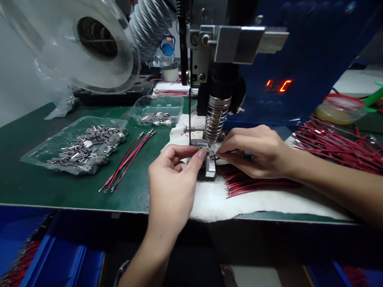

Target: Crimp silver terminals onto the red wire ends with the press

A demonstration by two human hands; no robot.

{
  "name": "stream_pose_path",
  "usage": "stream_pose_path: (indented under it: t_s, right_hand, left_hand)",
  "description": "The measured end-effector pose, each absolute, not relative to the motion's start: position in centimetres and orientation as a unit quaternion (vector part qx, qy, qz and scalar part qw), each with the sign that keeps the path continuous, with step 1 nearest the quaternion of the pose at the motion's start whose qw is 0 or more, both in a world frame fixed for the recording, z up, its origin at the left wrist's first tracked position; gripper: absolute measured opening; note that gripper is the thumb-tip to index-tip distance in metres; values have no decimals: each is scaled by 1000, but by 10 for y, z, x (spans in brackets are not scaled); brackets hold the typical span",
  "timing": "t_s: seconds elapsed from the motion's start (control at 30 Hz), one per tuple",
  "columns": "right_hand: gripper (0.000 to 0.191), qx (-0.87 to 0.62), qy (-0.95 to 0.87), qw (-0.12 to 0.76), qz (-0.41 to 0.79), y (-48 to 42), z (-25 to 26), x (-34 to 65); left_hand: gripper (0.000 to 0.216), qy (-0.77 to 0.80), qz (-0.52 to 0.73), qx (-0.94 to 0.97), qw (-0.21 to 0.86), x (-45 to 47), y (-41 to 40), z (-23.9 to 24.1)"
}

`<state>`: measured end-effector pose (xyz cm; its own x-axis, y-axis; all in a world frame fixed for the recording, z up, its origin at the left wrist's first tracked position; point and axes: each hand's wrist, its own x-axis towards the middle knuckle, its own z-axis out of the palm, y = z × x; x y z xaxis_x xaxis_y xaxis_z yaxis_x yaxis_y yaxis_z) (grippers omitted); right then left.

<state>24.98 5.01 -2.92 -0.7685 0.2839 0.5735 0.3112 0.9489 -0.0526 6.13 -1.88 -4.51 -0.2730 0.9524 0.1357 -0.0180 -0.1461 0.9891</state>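
Thin red wire (213,154), tip-first at the small die block (209,166) of a bench press, directly below the spring-wrapped ram (216,117). Held in the right hand (258,152), fingers (225,153) closed narrow on it from the right side, the rest of its length hidden under the palm. Opposite, the left hand (174,170), thumb and forefinger pinched together right at the wire tip and touching the die block; gripping the tip or only steadying it, impossible to tell. Under both, a white cloth (220,203) spread over the green counter (16,173), with a loose bundle of red wires (256,184) just below the right wrist. Further right, a much larger heap of red wires (339,145) fanned out beside the blue machine housing (312,47) and its red digit display (278,85). To the left, a few red-and-black leads (128,159) laid parallel, then a clear bag of small metal terminals (82,148), a clear tray (156,116) with more behind it, and a big transparent reel (88,35) overhead. Blue bins (60,261) below the counter edge. Main hazard, by the look of it: fingertips of both hands almost under the ram, so nipped or crushed if caught there on a stroke. Lesser ones: wire tip skewed or too shallow in the die through a slight tremor, hence a poor seat; loose bundle snagged by the right wrist and dragged off the cloth.
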Motion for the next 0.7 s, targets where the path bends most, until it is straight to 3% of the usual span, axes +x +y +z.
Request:
stream_pose_path:
  t_s: [0.7]
  right_hand:
    - [9,-179,-939,292,-37,46,-28,247]
  left_hand:
    - [18,510,618,468,373,60,-19,-46]
